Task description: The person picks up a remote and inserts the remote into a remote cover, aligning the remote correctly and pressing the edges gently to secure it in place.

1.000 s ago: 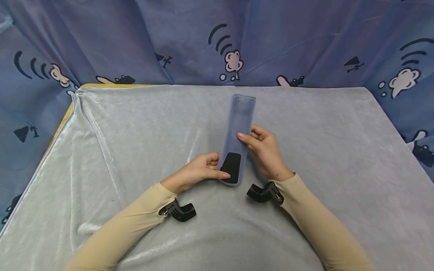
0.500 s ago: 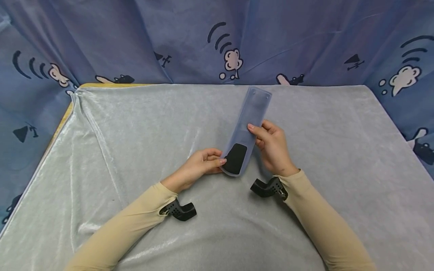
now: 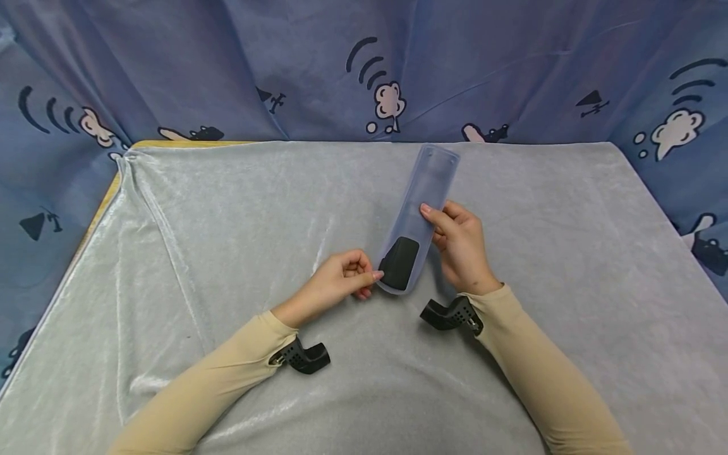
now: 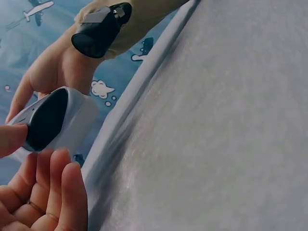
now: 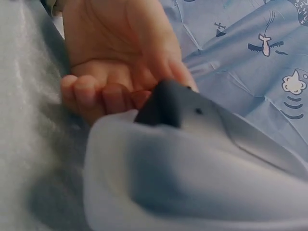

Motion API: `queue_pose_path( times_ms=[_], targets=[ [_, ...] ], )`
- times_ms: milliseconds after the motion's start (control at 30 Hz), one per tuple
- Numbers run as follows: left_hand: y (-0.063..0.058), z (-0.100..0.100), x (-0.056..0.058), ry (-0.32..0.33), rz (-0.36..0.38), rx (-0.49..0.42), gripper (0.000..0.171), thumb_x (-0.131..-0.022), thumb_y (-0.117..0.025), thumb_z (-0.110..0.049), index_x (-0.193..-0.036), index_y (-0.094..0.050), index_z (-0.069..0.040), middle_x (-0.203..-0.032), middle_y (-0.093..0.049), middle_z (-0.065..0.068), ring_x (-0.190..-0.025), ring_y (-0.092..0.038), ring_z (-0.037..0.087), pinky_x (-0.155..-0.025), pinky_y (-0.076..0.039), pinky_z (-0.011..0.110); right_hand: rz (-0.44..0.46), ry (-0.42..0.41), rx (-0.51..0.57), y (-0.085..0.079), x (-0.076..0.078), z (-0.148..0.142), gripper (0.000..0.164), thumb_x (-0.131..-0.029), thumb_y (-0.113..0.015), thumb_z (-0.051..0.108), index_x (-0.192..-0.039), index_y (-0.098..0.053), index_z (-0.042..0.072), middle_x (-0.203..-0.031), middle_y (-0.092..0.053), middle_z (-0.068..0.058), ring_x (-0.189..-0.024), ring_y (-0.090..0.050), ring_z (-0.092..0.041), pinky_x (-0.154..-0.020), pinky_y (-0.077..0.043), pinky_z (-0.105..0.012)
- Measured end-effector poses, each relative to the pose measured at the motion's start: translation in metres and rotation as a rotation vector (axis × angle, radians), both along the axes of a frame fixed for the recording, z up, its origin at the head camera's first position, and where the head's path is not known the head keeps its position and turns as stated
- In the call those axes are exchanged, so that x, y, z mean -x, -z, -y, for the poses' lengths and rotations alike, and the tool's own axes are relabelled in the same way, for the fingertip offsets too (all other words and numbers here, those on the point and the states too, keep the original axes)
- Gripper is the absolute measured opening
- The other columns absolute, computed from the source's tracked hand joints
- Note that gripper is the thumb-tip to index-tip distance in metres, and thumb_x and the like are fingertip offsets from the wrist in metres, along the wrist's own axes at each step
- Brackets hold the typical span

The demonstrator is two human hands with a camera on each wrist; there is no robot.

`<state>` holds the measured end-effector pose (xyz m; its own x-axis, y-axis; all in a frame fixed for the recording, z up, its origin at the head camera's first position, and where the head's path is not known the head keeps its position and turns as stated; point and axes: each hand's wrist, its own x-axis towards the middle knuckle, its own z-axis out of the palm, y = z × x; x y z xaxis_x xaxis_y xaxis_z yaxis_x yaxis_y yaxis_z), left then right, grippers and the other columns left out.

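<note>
My right hand (image 3: 462,249) grips a long translucent bluish case (image 3: 423,183) by its right side, with the thumb on its face. The case is tilted, its far end leaning right. At its near end sits a black piece (image 3: 400,262), dark and smooth in the left wrist view; what it is, I cannot tell. Beside that end is my left hand (image 3: 335,278), its thumb tip at the black piece's edge and its other fingers loosely bent below the case. The right wrist view shows the case (image 5: 110,178) close up, with a grey surface behind the black end.
A pale grey velvety cloth (image 3: 256,208) covers the table, whose yellow edge (image 3: 193,144) shows at the back left. Blue patterned curtains (image 3: 318,69) hang around it. Black wrist cameras (image 3: 307,357) are worn on both sleeves.
The case has shifted right and away, its far end leaning further right. The left thumb slid from the black piece's face to its edge, and the left fingers came away from the case's side.
</note>
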<state>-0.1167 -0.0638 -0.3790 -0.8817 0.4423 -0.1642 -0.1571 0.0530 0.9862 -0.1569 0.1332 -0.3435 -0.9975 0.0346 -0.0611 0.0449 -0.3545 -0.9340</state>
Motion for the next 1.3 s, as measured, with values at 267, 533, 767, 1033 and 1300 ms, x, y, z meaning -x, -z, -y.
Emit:
queue_pose_path(
  times_ms=[267,533,767,1033,1300],
  targets=[
    [-0.0001,-0.0006,-0.0004,0.025,-0.002,0.019,0.019,-0.093,-0.059,-0.01,-0.079,-0.051,-0.001,-0.065,-0.055,0.003,-0.059,-0.056,0.011,-0.059,-0.054,0.027,0.024,-0.034,-0.02,-0.0002,-0.0022,0.0002,0.011,-0.089,-0.06,0.0,-0.08,-0.063,0.006,-0.054,-0.041,0.003,-0.052,-0.04,-0.008,-0.055,-0.04,-0.017],
    [-0.0014,-0.0025,-0.005,0.177,-0.103,0.001,0.024,-0.097,-0.051,-0.007,-0.075,-0.049,0.001,-0.063,-0.053,0.002,-0.057,-0.057,0.009,-0.056,-0.055,0.03,0.028,-0.121,-0.085,0.0005,-0.0046,0.0021,0.013,-0.091,-0.062,0.007,-0.078,-0.06,0.004,-0.059,-0.053,0.001,-0.054,-0.053,-0.007,-0.054,-0.046,-0.017],
    [-0.002,-0.0018,-0.0065,0.231,-0.127,-0.051,0.028,-0.099,-0.047,-0.007,-0.073,-0.047,0.002,-0.064,-0.054,0.002,-0.057,-0.057,0.011,-0.057,-0.056,0.034,0.059,-0.151,-0.066,0.0001,-0.0061,0.0045,0.01,-0.093,-0.058,0.009,-0.098,-0.059,0.0,-0.071,-0.065,0.0,-0.063,-0.062,-0.008,-0.059,-0.053,-0.02],
    [-0.0026,-0.0021,-0.0072,0.162,-0.144,-0.096,0.027,-0.101,-0.042,-0.006,-0.077,-0.048,0.003,-0.069,-0.054,0.003,-0.061,-0.057,0.012,-0.06,-0.054,0.03,0.042,-0.191,-0.065,0.0023,-0.006,0.0049,0.025,-0.095,-0.054,0.008,-0.117,-0.051,-0.004,-0.086,-0.068,-0.001,-0.073,-0.065,-0.01,-0.066,-0.055,-0.022],
    [-0.003,-0.0017,-0.0074,0.094,-0.197,-0.07,0.025,-0.101,-0.041,-0.005,-0.079,-0.048,0.004,-0.071,-0.053,0.005,-0.062,-0.055,0.012,-0.06,-0.055,0.031,0.024,-0.227,-0.105,0.0011,-0.0032,0.0022,0.031,-0.094,-0.055,0.005,-0.122,-0.048,-0.005,-0.094,-0.068,0.0,-0.081,-0.064,-0.01,-0.074,-0.053,-0.023]
  ],
)
